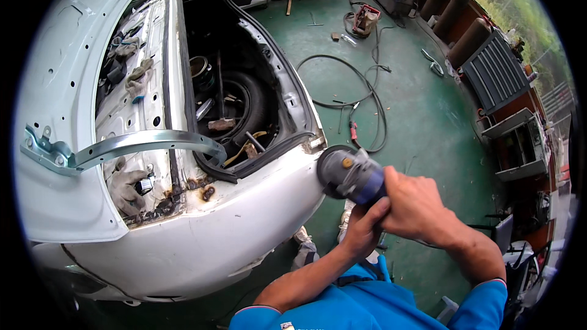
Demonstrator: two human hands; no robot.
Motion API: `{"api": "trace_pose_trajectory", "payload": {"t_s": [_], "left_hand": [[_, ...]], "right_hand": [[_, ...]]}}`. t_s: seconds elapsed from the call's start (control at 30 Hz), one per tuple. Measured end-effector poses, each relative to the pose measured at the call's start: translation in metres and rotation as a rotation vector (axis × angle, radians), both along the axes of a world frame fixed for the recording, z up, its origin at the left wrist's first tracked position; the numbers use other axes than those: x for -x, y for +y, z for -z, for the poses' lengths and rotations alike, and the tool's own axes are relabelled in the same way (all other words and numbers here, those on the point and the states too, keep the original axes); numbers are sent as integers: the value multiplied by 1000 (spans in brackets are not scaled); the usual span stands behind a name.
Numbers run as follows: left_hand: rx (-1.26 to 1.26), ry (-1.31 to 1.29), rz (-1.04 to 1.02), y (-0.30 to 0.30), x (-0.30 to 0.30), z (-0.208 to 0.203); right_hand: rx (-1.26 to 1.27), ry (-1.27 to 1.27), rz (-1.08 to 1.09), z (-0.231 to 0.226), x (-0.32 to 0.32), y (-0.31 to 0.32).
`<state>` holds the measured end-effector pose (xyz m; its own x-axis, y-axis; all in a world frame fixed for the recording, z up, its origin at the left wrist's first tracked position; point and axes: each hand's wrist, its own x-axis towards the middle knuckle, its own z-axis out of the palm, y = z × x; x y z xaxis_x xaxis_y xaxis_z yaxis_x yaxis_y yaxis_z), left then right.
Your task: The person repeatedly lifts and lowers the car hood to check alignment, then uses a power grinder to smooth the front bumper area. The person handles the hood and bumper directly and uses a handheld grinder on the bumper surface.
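Note:
Both hands hold a grey and blue angle grinder (350, 173) at the rear corner of a white car body (202, 232). My right hand (416, 203) wraps over the top of the grinder's body. My left hand (362, 230) grips it from below. The round disc guard (334, 170) touches or sits just off the car's corner edge near the boot opening. The boot (235, 104) is open, with a spare wheel and loose tools inside. The raised boot lid (67, 110) stands at the left, with a bare metal hinge arm (140, 145) across it.
Black cables and hoses (367, 95) snake over the green floor. A small machine (365, 21) lies farther back. Several rusty gas cylinders (455, 6) lean at the far right, beside a grey tool chest with drawers (507, 116). Rags (137, 76) lie on the boot rim.

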<state>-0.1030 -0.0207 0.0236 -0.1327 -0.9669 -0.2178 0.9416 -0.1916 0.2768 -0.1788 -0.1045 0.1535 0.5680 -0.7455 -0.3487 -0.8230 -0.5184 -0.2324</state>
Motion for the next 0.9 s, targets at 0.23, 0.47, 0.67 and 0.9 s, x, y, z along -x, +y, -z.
{"api": "trace_pose_trajectory", "payload": {"t_s": [0.23, 0.47, 0.67, 0.9], "left_hand": [[24, 36, 57, -4, -11, -1], [106, -60, 42, -1, -18, 2], [138, 42, 71, 11, -13, 9], [134, 88, 122, 2, -8, 18]], "right_hand": [[-13, 39, 58, -4, -8, 2], [50, 25, 49, 3, -12, 10], [77, 35, 73, 2, -9, 28], [81, 65, 136, 3, -5, 24]]}}
